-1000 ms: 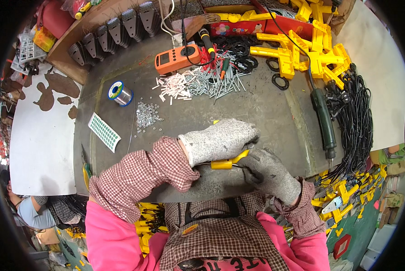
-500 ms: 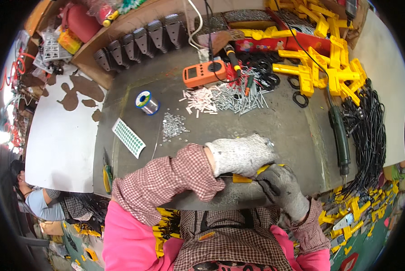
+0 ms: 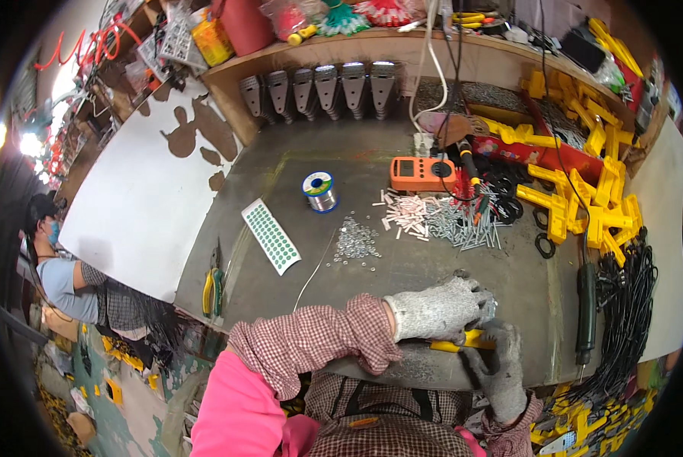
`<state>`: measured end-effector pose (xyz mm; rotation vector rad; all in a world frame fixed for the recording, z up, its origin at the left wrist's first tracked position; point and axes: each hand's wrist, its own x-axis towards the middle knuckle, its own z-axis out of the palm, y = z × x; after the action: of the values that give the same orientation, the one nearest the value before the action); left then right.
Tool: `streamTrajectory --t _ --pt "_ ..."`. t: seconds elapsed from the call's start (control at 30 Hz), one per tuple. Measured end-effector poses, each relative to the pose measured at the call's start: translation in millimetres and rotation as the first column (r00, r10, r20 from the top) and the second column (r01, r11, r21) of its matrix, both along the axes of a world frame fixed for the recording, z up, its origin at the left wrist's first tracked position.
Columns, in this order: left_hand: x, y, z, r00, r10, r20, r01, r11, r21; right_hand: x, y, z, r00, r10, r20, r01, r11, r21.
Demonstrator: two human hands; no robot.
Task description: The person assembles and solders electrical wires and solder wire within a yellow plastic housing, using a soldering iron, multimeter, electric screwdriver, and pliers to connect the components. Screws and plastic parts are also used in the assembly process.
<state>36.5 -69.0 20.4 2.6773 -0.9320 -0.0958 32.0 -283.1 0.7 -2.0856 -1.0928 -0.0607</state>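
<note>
My left hand (image 3: 437, 311), in a light grey knitted glove, reaches across to the right over the table's near edge. Its fingers are curled, and a small shiny piece shows at their tips; what it is I cannot make out. Just below and to the right, my right hand (image 3: 503, 373), in a darker grey glove, grips a yellow plastic part (image 3: 450, 346) between thumb and fingers. The left hand lies close over this part and hides some of it; whether they touch cannot be seen.
Beyond my hands lie small metal nuts (image 3: 355, 241), pale sleeves (image 3: 407, 213), screws (image 3: 463, 227), a solder spool (image 3: 322, 199) and an orange multimeter (image 3: 421, 174). Yellow parts (image 3: 558, 206), an electric screwdriver (image 3: 586, 316) and black cables (image 3: 627, 305) are right; pliers (image 3: 213, 289) and a green-dotted sheet (image 3: 271, 236) left.
The whole view has swung, so the tabletop things sit further right and lower. My right fingers have spread somewhat, and more of the yellow part shows between the hands.
</note>
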Motion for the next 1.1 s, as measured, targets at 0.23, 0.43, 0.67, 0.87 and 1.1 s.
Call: streamTrajectory --t 0.23,0.43,0.67,0.87,1.1 --pt "-38 100 2 0.796 0.578 0.181 -0.545 0.814 -0.201 28 -1 -1 0.989 0.141 -0.037 -0.145 0.931 -0.334" --pt "-37 146 -50 0.773 0.525 0.355 -0.571 0.82 0.031 50 0 50 0.824 0.194 -0.533 -0.214 0.977 0.026" --pt "-31 170 -44 0.735 0.559 0.383 -0.639 0.76 0.116 56 36 24 0.744 0.309 -0.593 -0.462 0.878 -0.122" --pt "-90 92 -8 0.803 0.595 0.03 -0.553 0.763 -0.335 79 29 30 0.772 0.326 -0.545 -0.457 0.882 -0.119" --pt "-123 49 -42 0.797 0.601 -0.053 -0.546 0.68 -0.489 85 76 47 0.754 0.47 -0.458 -0.639 0.683 -0.352"
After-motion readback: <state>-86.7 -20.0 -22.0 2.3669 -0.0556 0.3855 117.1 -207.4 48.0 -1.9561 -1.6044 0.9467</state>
